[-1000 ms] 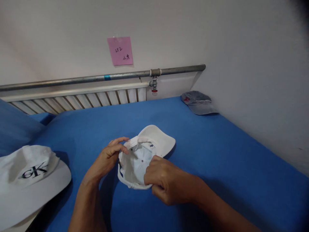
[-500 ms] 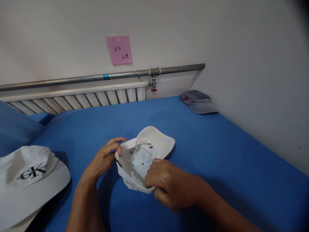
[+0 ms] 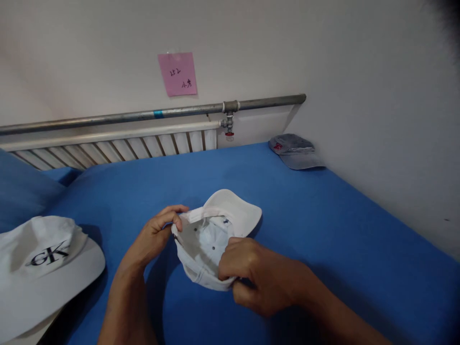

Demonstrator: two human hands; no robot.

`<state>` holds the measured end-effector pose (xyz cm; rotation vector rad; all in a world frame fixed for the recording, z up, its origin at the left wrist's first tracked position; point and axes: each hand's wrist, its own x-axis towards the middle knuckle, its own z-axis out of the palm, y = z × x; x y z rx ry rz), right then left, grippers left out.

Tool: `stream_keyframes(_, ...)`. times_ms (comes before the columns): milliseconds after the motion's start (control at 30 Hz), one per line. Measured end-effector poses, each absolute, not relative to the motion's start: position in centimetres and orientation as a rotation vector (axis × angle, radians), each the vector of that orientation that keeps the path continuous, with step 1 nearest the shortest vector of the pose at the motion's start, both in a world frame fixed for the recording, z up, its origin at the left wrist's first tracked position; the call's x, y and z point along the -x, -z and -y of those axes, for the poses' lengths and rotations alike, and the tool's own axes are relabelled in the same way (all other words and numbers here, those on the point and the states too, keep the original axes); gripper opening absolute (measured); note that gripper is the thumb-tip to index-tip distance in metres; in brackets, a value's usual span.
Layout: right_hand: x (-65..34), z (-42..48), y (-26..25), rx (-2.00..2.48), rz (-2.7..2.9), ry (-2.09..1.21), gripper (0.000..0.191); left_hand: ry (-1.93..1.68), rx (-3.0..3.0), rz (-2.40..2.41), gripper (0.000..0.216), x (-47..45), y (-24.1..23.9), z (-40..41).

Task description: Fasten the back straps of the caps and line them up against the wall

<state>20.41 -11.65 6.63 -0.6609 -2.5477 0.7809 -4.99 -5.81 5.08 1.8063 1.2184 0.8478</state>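
Observation:
A white baseball cap is upside down over the blue surface, its hollow inside facing me and its brim pointing to the upper right. My left hand grips the cap's left rim, thumb and fingers closed over the edge. On the near right rim, my right hand is closed with its fingers inside the cap and its thumb outside. The fingertips of the right hand are partly hidden within the crown.
A white cap with black "CK" style lettering stands at the left. A grey cap lies in the far right corner of the blue surface. Behind run a radiator, a metal pipe and a wall with a pink note.
My right hand and the near part of the white cap have shifted slightly right and down. My left hand keeps its hold in nearly the same place.

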Motion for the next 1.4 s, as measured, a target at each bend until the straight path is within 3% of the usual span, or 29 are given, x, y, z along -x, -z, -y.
stream_keyframes(467, -20.5, 11.7, -6.6, 0.606, 2.52, -0.875, 0.01, -0.83, -1.754, -1.253, 0.015, 5.0, -4.8, 5.7)
stream_keyframes(900, -21.2, 11.9, -8.0, 0.277, 2.215, -1.203, 0.006, -0.64, -1.739, -1.077, 0.017, 4.3, -4.7, 5.8)
stream_keyframes(1167, -21.5, 12.6, -7.7, 0.066, 1.751, -1.441, 0.025, -0.343, -1.892, -0.96, 0.038, 2.4, -3.5, 5.4)
stream_keyframes(1300, -22.0, 12.7, -7.9, 0.077, 1.636, -1.498, 0.019, -0.145, -1.945, -0.925, 0.051, 1.5, -3.1, 5.7)
stream_keyframes(1400, -22.5, 12.7, -8.5, 0.104, 1.496, -1.531, 0.019, -0.117, -1.961, -0.867, 0.047, 1.4, -3.3, 6.0)
